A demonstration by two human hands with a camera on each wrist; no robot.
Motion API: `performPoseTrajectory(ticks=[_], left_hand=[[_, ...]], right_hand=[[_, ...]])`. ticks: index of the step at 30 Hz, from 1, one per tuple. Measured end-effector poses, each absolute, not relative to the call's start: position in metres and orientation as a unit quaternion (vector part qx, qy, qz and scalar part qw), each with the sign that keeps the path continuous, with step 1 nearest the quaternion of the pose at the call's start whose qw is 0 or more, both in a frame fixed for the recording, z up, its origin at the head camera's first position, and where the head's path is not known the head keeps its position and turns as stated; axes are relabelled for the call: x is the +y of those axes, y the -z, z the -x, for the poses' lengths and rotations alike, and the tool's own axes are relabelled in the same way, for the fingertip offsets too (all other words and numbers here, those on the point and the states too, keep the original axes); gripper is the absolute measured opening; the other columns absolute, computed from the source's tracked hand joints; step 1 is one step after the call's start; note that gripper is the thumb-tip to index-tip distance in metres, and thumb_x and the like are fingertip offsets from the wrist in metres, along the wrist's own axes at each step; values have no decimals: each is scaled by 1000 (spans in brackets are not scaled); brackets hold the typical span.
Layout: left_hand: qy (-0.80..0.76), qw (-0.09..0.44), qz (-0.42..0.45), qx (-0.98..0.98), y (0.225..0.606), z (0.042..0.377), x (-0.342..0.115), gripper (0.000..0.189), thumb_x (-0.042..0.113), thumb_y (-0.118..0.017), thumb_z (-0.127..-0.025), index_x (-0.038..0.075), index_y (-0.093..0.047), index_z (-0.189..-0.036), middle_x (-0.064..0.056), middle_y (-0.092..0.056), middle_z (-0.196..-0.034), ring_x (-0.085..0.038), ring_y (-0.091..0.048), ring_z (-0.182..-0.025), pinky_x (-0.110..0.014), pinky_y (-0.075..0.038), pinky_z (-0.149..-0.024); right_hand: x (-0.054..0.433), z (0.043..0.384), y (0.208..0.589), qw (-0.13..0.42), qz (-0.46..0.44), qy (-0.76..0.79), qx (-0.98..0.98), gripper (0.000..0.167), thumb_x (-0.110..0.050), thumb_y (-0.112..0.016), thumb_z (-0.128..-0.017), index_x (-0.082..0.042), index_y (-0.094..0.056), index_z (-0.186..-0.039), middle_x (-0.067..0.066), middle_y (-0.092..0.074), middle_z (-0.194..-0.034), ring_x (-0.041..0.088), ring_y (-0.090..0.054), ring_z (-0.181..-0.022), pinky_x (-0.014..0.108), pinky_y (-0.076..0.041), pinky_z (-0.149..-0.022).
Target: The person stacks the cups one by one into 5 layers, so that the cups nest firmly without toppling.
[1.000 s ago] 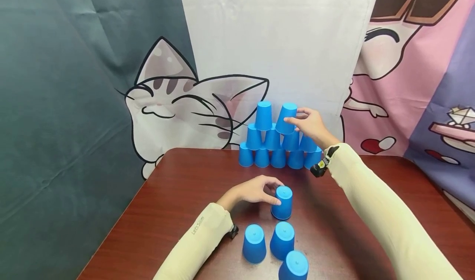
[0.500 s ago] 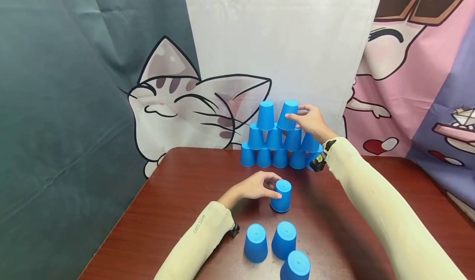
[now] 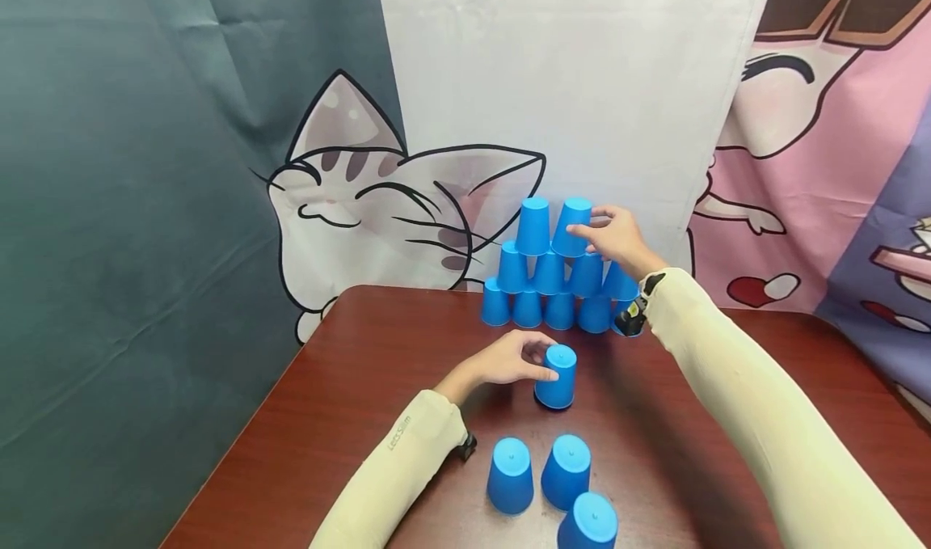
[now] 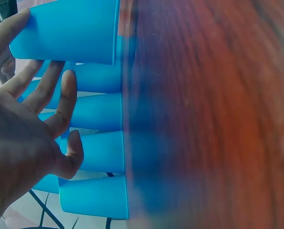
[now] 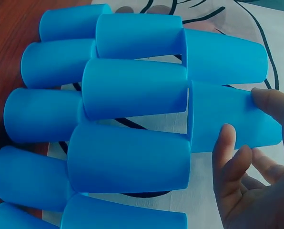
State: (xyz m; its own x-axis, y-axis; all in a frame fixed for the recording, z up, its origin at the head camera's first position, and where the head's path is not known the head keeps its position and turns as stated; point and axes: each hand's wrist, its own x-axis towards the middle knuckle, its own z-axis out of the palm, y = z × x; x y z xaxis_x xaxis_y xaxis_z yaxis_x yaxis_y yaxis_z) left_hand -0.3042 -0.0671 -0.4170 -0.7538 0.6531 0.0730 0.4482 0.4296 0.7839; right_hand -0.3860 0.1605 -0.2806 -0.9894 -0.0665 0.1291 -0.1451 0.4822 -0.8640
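With thumb and fingers, my left hand (image 3: 509, 359) grips an upside-down blue plastic cup (image 3: 560, 383) low over the middle of the table. The left wrist view shows this held cup (image 4: 75, 33) in front of the stacked cups (image 4: 96, 112). Farther back, my right hand (image 3: 618, 240) pinches the side of another inverted cup (image 3: 570, 230) on the third tier of a cup pyramid (image 3: 549, 272). In the right wrist view, that pinched cup (image 5: 223, 117) has its rim against the second-tier cups, beside the other third-tier cup (image 5: 225, 57).
Three inverted blue cups, a left one (image 3: 511, 478), a right one (image 3: 566, 475) and a front one (image 3: 591, 525), stand on the dark red wooden table (image 3: 349, 387) nearest the person. A printed cartoon cloth (image 3: 465, 64) hangs close behind the pyramid.
The right hand's cup has gone from tilted to nearly upright on the third tier. My left hand has carried its cup a little farther toward the pyramid. The head view has turned slightly left.
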Motion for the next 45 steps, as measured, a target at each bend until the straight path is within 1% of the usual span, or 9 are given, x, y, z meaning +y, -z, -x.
performPoseTrajectory(ticks=[6, 15, 20, 24, 30, 33, 36, 39, 45], left_hand=[[-428, 121, -318, 837, 413, 305, -70, 49, 30, -74, -89, 12, -60, -133, 2, -66, -119, -9, -59, -102, -24, -53, -82], [-445, 114, -301, 835, 412, 308, -72, 49, 31, -74, -89, 13, -61, -133, 0, -65, -120, -13, -60, -103, -26, -54, -80], [-448, 111, -293, 838, 416, 307, -71, 49, 32, -74, -89, 14, -61, -132, 0, -66, -121, -11, -60, -100, -26, -54, -80], [-450, 99, -280, 842, 416, 307, -73, 50, 34, -74, -89, 15, -61, -133, -1, -65, -123, -13, -61, -103, -28, -54, -81], [-451, 83, -271, 847, 416, 312, -74, 51, 35, -74, -89, 14, -60, -134, -2, -65, -124, -14, -61, -103, -29, -55, -80], [-452, 74, -266, 848, 416, 315, -72, 52, 34, -75, -89, 14, -60, -134, -2, -65, -123, -14, -61, -102, -28, -55, -79], [-454, 69, -259, 850, 416, 317, -71, 52, 35, -75, -88, 13, -60, -134, -2, -66, -122, -15, -61, -102, -30, -55, -80], [-454, 71, -250, 852, 417, 317, -71, 53, 37, -74, -88, 13, -60, -134, -2, -66, -121, -16, -61, -103, -32, -55, -81], [-467, 60, -242, 848, 410, 320, -70, 53, 36, -74, -89, 12, -59, -134, -4, -65, -125, -21, -63, -109, -35, -56, -84]], right_hand=[[160, 386, 278, 37, -62, -495, -866, 80, -45, -69, -92, -2, -35, -150, 25, -45, -147, 43, -63, -113, 54, -50, -94], [164, 370, 290, 65, -35, -496, -865, 90, -42, -70, -91, -3, -17, -153, 28, -43, -140, 43, -51, -123, 57, -40, -105], [176, 346, 312, 66, -55, -482, -872, 78, -34, -67, -94, 1, -24, -149, 29, -45, -135, 45, -49, -120, 60, -44, -99], [181, 332, 328, 42, -71, -479, -874, 74, -31, -67, -94, 1, -28, -147, 29, -46, -134, 43, -55, -112, 55, -51, -91], [191, 314, 354, 4, -90, -483, -871, 72, -31, -69, -94, 3, -31, -145, 29, -47, -132, 43, -55, -115, 53, -52, -92], [197, 305, 366, -11, -113, -480, -870, 63, -26, -69, -94, 5, -38, -139, 28, -51, -127, 38, -58, -106, 46, -56, -85], [204, 293, 377, -46, -168, -474, -863, 50, -22, -69, -94, 3, -48, -132, 28, -55, -122, 36, -60, -94, 45, -58, -72], [208, 277, 385, -122, -246, -469, -839, 40, -18, -69, -94, 0, -55, -126, 28, -59, -118, 35, -63, -89, 48, -57, -64], [207, 251, 395, -255, -383, -445, -768, 39, -11, -67, -93, 4, -55, -127, 27, -62, -113, 30, -66, -86, 43, -58, -68]])
